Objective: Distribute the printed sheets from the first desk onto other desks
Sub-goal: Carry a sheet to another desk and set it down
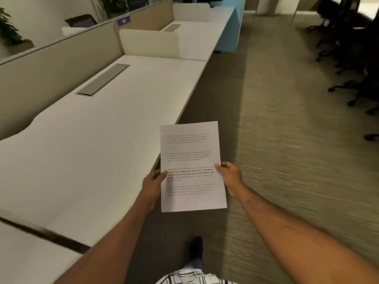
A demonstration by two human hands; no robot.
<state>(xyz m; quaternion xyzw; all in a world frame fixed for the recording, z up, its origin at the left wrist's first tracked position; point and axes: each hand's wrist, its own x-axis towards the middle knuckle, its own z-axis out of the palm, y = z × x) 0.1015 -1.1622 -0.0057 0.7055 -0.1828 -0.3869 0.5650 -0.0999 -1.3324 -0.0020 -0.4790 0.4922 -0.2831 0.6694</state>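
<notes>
Beyond your plaid shirt hem point(192, 279), your left hand point(153, 181) and right hand point(230, 175) each pinch a side edge of the printed sheets point(191, 158), held above the carpet point(276, 144) beside the desk point(92, 150); a slackened thumb may drop them.

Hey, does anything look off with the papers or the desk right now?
Nothing stands out. The sheets look flat and uncreased, with the left hand and right hand holding their side edges, next to the desk.
</notes>
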